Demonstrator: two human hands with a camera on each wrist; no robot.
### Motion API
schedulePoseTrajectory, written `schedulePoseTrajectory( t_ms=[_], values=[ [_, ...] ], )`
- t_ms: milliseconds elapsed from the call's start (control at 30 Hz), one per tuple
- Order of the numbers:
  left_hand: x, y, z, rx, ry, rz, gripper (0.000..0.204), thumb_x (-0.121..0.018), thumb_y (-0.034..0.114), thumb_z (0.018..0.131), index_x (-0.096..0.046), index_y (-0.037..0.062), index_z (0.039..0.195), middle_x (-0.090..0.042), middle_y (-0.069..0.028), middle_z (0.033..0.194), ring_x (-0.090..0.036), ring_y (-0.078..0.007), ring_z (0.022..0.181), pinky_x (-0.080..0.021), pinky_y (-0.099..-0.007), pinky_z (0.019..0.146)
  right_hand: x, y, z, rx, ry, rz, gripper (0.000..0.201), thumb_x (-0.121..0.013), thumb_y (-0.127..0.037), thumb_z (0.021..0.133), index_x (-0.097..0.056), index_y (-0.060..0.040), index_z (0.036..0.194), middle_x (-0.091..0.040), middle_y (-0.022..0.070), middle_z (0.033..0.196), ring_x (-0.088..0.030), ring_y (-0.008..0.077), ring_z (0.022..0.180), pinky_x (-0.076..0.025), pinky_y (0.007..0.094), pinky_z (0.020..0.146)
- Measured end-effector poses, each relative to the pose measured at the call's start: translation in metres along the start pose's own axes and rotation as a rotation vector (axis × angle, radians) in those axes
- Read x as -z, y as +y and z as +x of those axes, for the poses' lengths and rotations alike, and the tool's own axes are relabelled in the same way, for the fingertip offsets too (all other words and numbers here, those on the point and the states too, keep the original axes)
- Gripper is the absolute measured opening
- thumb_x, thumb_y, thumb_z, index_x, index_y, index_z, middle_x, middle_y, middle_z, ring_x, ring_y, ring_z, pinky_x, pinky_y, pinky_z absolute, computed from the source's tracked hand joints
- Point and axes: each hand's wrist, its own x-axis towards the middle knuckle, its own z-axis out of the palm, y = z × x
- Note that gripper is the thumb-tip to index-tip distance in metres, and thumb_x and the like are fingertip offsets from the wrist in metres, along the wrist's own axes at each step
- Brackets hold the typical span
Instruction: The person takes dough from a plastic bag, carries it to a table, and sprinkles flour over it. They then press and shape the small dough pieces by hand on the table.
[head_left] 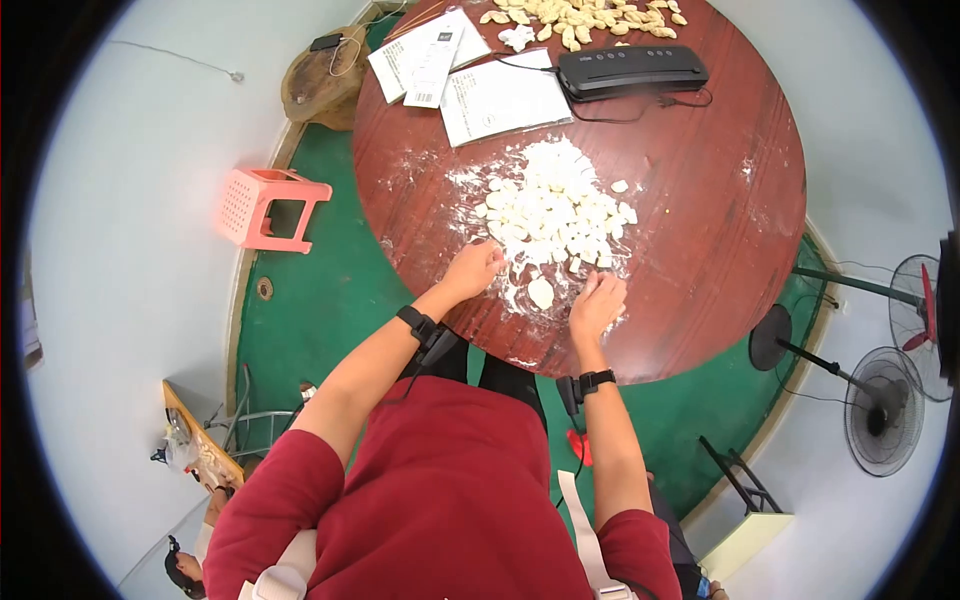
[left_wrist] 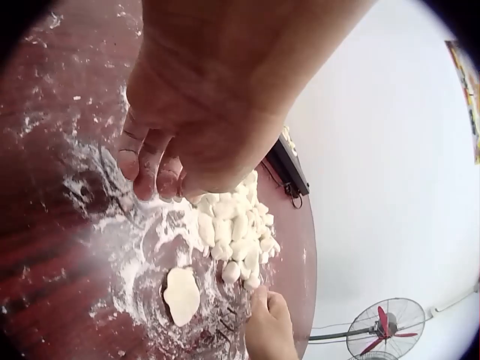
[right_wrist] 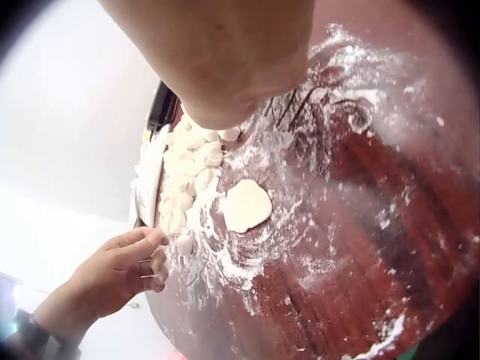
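A flattened dough round (head_left: pixel 540 292) lies alone on the floured table between the two hands; it also shows in the left wrist view (left_wrist: pixel 181 296) and the right wrist view (right_wrist: pixel 247 205). Beyond it is a heap of small dough pieces (head_left: pixel 555 205). The left hand (head_left: pixel 474 268) hovers at the heap's left edge, fingers loosely bent with nothing visible in them (left_wrist: pixel 202 112). At the heap's near right edge is the right hand (head_left: pixel 600 305), its bent fingertips close to a dough piece (left_wrist: pixel 252 283); whether they pinch anything is hidden.
Flour is scattered over the round red table (head_left: pixel 700 250). Across it stand a black sealing machine (head_left: pixel 632 72) with a cable, white packets (head_left: pixel 505 100) and many shaped yellowish pieces (head_left: pixel 570 15). A pink stool (head_left: pixel 270 208) is left; fans (head_left: pixel 882 412) stand right.
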Motion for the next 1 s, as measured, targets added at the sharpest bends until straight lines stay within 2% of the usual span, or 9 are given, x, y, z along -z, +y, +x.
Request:
schedulePoseTrajectory(
  t_ms=[133, 333, 467, 533, 600, 667, 767, 867, 1000],
  values=[
    [0.022, -0.013, 0.002, -0.054, 0.121, 0.061, 0.015, -0.068, 0.016, 0.083, -0.061, 0.0039, 0.087, -0.059, -0.013, 0.066, -0.061, -0.0299, 0.065, -0.048, -0.0414, 0.063, -0.028, -0.023, 0.002, -0.107, 0.272, -0.03, 0.028, -0.061, -0.023, 0.093, -0.055, -0.006, 0.114, -0.051, 0.012, 0.121, -0.044, 0.0307, 0.12, -0.029, 0.0529, 0.098],
    [0.034, -0.012, 0.02, -0.133, 0.019, 0.117, 0.036, -0.075, 0.003, 0.074, -0.057, 0.0069, 0.105, -0.057, -0.0137, 0.1, -0.06, -0.0341, 0.092, -0.048, -0.0433, 0.077, -0.061, -0.05, -0.003, 0.02, 0.365, -0.156, 0.042, -0.067, -0.021, 0.088, -0.053, -0.0112, 0.126, -0.044, 0.0173, 0.133, -0.038, 0.034, 0.128, -0.026, 0.0537, 0.103],
    [0.025, -0.027, 0.03, -0.325, -0.041, 0.18, 0.042, -0.074, 0.004, 0.076, -0.059, 0.0076, 0.115, -0.056, -0.0156, 0.101, -0.059, -0.0376, 0.097, -0.05, -0.046, 0.083, -0.075, -0.052, -0.015, -0.122, 0.347, -0.074, 0.036, -0.071, -0.02, 0.086, -0.058, -0.0105, 0.118, -0.048, 0.0144, 0.126, -0.04, 0.034, 0.124, -0.025, 0.0558, 0.101],
    [0.019, -0.039, 0.035, -0.403, -0.139, 0.107, 0.038, -0.073, 0.004, 0.077, -0.061, 0.0071, 0.112, -0.057, -0.0162, 0.102, -0.059, -0.0387, 0.096, -0.05, -0.0462, 0.081, -0.069, -0.059, -0.027, -0.03, 0.448, -0.093, 0.032, -0.071, -0.018, 0.085, -0.06, -0.0105, 0.114, -0.054, 0.0115, 0.117, -0.046, 0.0312, 0.117, -0.028, 0.052, 0.099],
    [0.015, -0.046, 0.039, -0.443, -0.165, 0.094, 0.033, -0.073, 0.006, 0.077, -0.061, 0.0046, 0.108, -0.057, -0.0172, 0.101, -0.059, -0.0389, 0.095, -0.05, -0.0463, 0.078, -0.054, -0.071, -0.04, 0.147, 0.25, -0.008, 0.026, -0.07, -0.015, 0.086, -0.061, -0.0106, 0.11, -0.058, 0.008, 0.108, -0.052, 0.0283, 0.11, -0.03, 0.0473, 0.097],
    [0.013, -0.049, 0.04, -0.435, -0.262, 0.08, 0.032, -0.075, 0.015, 0.079, -0.061, 0.0027, 0.105, -0.059, -0.0158, 0.101, -0.059, -0.0371, 0.097, -0.049, -0.0441, 0.079, -0.061, -0.071, -0.051, 0.142, 0.29, -0.013, 0.022, -0.067, -0.014, 0.087, -0.062, -0.0102, 0.108, -0.06, 0.0062, 0.101, -0.056, 0.0271, 0.101, -0.033, 0.0445, 0.093],
    [0.013, -0.053, 0.043, -0.596, -0.298, 0.148, 0.035, -0.076, 0.021, 0.08, -0.059, 0.0011, 0.104, -0.059, -0.0166, 0.101, -0.059, -0.0372, 0.096, -0.049, -0.0433, 0.077, -0.066, -0.063, -0.062, -0.271, 0.348, 0.051, 0.023, -0.064, -0.02, 0.091, -0.06, -0.0056, 0.109, -0.06, 0.0086, 0.103, -0.054, 0.0296, 0.097, -0.036, 0.0436, 0.088],
    [0.014, -0.052, 0.046, -0.637, -0.315, 0.188, 0.038, -0.077, 0.023, 0.078, -0.058, 0.0016, 0.104, -0.058, -0.0163, 0.101, -0.059, -0.0367, 0.095, -0.05, -0.0438, 0.078, -0.068, -0.059, -0.065, -0.359, 0.437, 0.02, 0.026, -0.066, -0.022, 0.09, -0.059, -0.005, 0.107, -0.059, 0.0087, 0.102, -0.054, 0.0296, 0.1, -0.036, 0.0427, 0.087],
    [0.02, -0.045, 0.046, -0.576, -0.31, 0.142, 0.033, -0.074, 0.017, 0.079, -0.054, 0.0042, 0.102, -0.057, -0.0149, 0.101, -0.058, -0.0351, 0.097, -0.05, -0.0452, 0.08, -0.066, -0.054, -0.067, -0.35, 0.287, -0.064, 0.022, -0.074, -0.025, 0.085, -0.061, -0.0097, 0.095, -0.059, 0.0058, 0.102, -0.054, 0.0274, 0.103, -0.035, 0.0444, 0.086]
  ],
)
